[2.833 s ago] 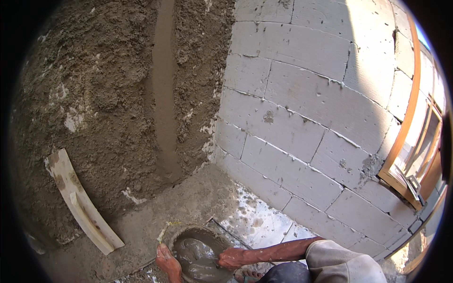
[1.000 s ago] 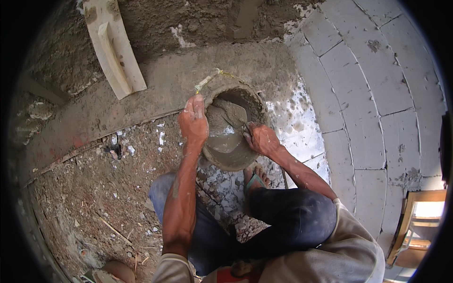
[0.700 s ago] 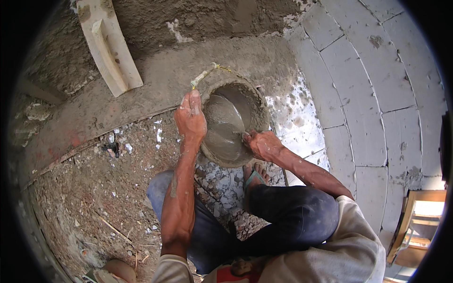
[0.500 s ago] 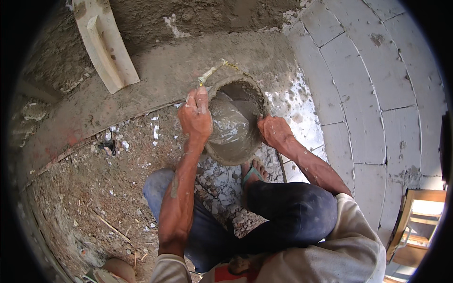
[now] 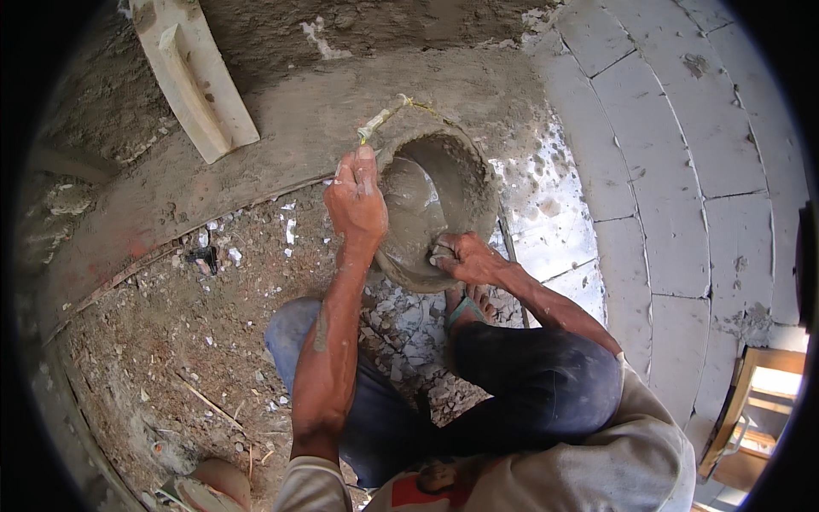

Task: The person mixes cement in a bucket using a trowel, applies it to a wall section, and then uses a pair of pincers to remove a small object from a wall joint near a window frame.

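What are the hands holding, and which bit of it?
Left hand: the bucket, seemingly by its left rim, beside the cord handle. Right hand: something grey in the mortar; what it is, or which part, cannot be told.

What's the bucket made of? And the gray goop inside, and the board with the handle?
Bucket: perhaps rubber or plastic, though dull, crusty caking hides its surface. Gray goop: probably wet cement mortar, smooth and shiny where light hits. Board: likely bare wood, pale, matte and stained.

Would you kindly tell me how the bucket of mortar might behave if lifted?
The bucket is probably heavy, being partly filled with wet mortar. That glossy mortar might slop if tilted. The thin, kinked handle would likely flex.
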The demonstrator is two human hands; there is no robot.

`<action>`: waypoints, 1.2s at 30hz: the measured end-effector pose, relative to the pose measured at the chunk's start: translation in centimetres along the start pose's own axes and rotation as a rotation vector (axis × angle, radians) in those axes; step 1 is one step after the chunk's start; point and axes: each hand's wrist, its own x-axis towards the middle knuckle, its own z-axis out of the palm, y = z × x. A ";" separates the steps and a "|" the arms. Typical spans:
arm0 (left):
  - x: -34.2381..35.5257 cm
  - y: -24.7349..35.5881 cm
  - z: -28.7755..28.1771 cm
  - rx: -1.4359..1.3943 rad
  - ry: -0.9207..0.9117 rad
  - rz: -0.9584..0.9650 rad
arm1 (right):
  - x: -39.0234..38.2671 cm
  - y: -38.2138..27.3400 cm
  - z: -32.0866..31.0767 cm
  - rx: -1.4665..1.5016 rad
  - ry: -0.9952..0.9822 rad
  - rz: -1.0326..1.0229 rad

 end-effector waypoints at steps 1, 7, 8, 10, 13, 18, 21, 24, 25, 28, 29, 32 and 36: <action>0.3 -0.4 -0.3 -0.035 0.032 -0.052 | -0.1 -0.5 0.0 0.153 0.029 0.026; 3.0 -4.2 -2.2 -0.081 0.082 -0.162 | -0.4 -3.3 -0.8 -0.121 0.006 0.214; 3.5 -5.0 -2.9 -0.093 0.048 -0.204 | -0.4 -3.7 -1.1 -0.114 0.053 0.144; 4.4 -6.3 -3.9 -0.155 0.076 -0.186 | -0.2 -4.4 -1.8 -0.099 0.110 0.076; 5.4 -7.5 -4.6 -0.520 -0.014 -0.310 | 0.3 -5.2 -3.5 -0.181 0.081 -0.020; 5.6 -7.3 -5.6 -0.614 -0.078 -0.467 | -1.3 -5.4 -7.8 0.137 0.293 -0.418; 5.2 -6.4 -6.0 -0.600 -0.192 -0.282 | -3.6 -2.0 -12.1 0.895 -0.158 0.023; 5.3 -5.5 -5.5 -0.566 -0.150 -0.336 | -5.0 4.9 -18.1 1.217 -0.098 0.254; 5.3 -5.2 -5.4 -0.579 -0.147 -0.306 | -5.4 7.3 -20.4 1.205 0.059 0.469; 4.9 -4.3 -4.5 -0.630 -0.153 -0.334 | -7.6 11.2 -26.3 0.626 0.938 0.692; 5.2 -4.0 -4.1 -0.627 -0.137 -0.365 | -8.9 11.0 -27.6 0.710 1.160 0.516; 4.7 -3.4 -3.2 -0.494 -0.198 -0.274 | -12.7 7.1 -27.9 0.555 1.118 0.271; 5.1 -2.6 -2.0 -0.156 -0.187 -0.081 | -12.4 0.5 -20.9 0.341 0.663 0.322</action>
